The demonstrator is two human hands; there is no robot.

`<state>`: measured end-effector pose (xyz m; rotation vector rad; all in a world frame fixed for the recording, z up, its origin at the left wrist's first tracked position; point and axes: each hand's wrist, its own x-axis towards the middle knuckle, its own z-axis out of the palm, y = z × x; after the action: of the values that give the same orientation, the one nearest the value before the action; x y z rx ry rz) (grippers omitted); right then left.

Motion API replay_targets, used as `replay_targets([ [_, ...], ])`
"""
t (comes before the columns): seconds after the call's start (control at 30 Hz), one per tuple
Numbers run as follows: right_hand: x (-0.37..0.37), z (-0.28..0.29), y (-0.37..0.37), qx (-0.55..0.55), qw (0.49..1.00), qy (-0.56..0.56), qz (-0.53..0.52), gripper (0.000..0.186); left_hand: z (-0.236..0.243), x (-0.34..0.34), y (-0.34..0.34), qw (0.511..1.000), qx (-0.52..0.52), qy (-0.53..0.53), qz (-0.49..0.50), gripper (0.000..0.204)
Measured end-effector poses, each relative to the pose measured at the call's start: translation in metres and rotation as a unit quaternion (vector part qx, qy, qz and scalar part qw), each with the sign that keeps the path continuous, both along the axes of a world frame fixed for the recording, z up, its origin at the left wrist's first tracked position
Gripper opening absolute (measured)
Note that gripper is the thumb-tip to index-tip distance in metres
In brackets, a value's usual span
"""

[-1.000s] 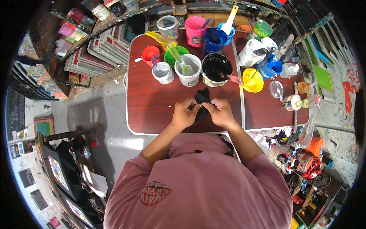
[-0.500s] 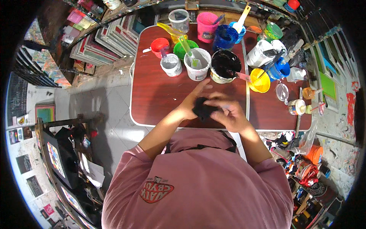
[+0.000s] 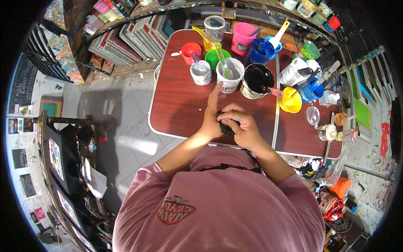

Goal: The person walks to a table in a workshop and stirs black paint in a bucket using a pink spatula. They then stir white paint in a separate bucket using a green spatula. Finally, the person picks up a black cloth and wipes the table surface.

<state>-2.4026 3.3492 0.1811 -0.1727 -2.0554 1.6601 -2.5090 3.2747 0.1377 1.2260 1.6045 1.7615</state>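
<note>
Above the near part of the red-brown table (image 3: 180,109), a bunched black cloth (image 3: 227,129) is gripped by my right hand (image 3: 244,127), whose fingers curl over it. The cloth presses against my left hand (image 3: 212,119), which points away from me with a finger stretched out; its other fingers are partly hidden behind the right hand. Just beyond the left fingertip stands a white tub (image 3: 229,85) of pale grey paint with a green spatula (image 3: 220,56) in it. Beside it is a tub of black paint (image 3: 255,80) with a pink-handled tool (image 3: 276,92).
Paint tubs crowd the table's far side, among them a pink tub (image 3: 242,40), a blue tub (image 3: 260,51) and a tilted yellow tub (image 3: 290,101). Framed screens (image 3: 121,44) lean at the far left. A rack (image 3: 52,143) holding printed black pieces stands left.
My right hand has closed more tightly round the black cloth and moved against my left hand. The head view has shifted, so the table appears farther right and slightly lower.
</note>
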Motion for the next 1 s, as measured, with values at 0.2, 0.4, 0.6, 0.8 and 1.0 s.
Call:
replay_targets([
  [0.2, -0.005, -0.014, -0.006, 0.017, 0.999, -0.021, -0.039, 0.011, -0.021, 0.012, -0.008, 0.999, -0.030, -0.026, -0.013, 0.083],
  [0.4, -0.020, -0.040, -0.011, -0.050, 0.990, -0.100, -0.085, 0.020, -0.028, 0.015, -0.013, 0.982, -0.138, 0.043, 0.118, 0.091],
  [0.6, -0.016, -0.070, -0.006, -0.175, 0.940, -0.291, -0.035, 0.015, -0.006, 0.012, -0.022, 0.924, -0.223, 0.307, 0.043, 0.097],
  [0.8, 0.003, -0.072, 0.011, -0.116, 0.944, -0.295, -0.087, 0.027, -0.005, -0.013, -0.030, 0.955, -0.216, 0.145, -0.141, 0.071],
  [1.0, 0.027, -0.083, 0.014, 0.155, 0.935, -0.268, -0.176, 0.037, -0.042, -0.014, -0.040, 0.953, -0.270, 0.072, -0.115, 0.050],
])
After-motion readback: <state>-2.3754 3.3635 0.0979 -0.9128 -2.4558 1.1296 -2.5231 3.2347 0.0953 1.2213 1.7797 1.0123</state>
